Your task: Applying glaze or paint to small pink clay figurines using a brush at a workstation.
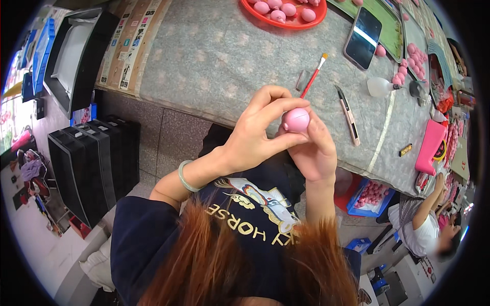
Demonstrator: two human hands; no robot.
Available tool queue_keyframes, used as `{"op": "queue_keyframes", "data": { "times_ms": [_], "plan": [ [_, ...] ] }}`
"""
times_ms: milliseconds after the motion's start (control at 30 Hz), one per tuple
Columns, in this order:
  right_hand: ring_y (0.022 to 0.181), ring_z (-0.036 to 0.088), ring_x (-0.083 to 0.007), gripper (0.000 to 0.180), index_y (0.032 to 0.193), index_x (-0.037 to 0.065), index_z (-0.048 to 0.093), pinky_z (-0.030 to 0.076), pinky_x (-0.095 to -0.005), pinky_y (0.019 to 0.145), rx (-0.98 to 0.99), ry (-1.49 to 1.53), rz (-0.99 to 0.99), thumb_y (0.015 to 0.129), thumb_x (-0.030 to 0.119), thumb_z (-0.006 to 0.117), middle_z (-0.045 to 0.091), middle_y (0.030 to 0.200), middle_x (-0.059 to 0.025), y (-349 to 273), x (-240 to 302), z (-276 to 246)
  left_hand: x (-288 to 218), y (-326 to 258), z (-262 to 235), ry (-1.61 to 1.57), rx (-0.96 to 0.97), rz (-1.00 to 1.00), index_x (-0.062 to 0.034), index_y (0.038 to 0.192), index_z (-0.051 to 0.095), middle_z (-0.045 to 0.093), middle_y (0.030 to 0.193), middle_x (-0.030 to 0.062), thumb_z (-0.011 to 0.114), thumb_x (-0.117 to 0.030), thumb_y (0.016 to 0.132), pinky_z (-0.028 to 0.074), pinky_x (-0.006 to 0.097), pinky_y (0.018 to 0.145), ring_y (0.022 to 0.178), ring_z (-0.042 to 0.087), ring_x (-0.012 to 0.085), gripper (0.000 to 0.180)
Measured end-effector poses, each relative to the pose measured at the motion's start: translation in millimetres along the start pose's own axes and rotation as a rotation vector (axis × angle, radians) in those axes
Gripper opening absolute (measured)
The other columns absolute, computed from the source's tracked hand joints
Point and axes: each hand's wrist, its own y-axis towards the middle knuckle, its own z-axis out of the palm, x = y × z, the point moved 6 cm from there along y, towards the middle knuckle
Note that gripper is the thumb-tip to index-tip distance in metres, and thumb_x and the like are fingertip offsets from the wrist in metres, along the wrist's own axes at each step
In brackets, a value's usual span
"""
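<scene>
A small round pink ball (297, 120) is held between both my hands, just past the table's near edge. It has a thin dark line across it and a small bump on its left side. My left hand (252, 127) pinches it with the thumb below and the fingers above. My right hand (317, 150) is closed round its right side, with part of its fingers hidden behind the ball. Just beyond my fingers lies a red-handled paintbrush (313, 76) with an orange tip. Right of it is a slim craft knife (348, 115).
A red dish (293, 25) of similar pink balls sits at the far edge, beside a dark phone (363, 38). A clear squeeze bottle (380, 86) lies right. More pink balls (416, 58) rest on trays. A blue crate (352, 206) stands below; a co-worker (416, 224) sits right.
</scene>
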Motion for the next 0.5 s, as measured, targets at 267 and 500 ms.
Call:
{"op": "queue_keyframes", "data": {
  "times_ms": [267,500],
  "plan": [
    [0.088,0.049,-0.0193,0.034,0.109,0.0,0.044,0.04,-0.0336,0.08,-0.052,-0.011,-0.039,0.088,0.027,0.043,0.051,0.096,-0.0112,2,3,-14,8,1,15,-0.05,0.074,-0.028,-0.0004,0.112,0.05,0.049,0.115,0.0136,0.066,-0.01,0.069,0.034,0.032,0.091,0.109,0.045,0.0211,0.047],
    [0.097,0.05,-0.02,0.036,0.111,-0.001,0.044,0.039,-0.0319,0.085,-0.245,-0.552,-0.462,0.078,0.005,0.057,0.052,0.104,-0.0108,-10,27,-13,24,-3,29,-0.697,0.073,-0.401,0.002,0.119,0.04,0.047,0.118,0.0113,0.053,-0.007,0.082,0.035,0.029,0.091,0.108,0.044,0.0158,0.04]
  ]
}}
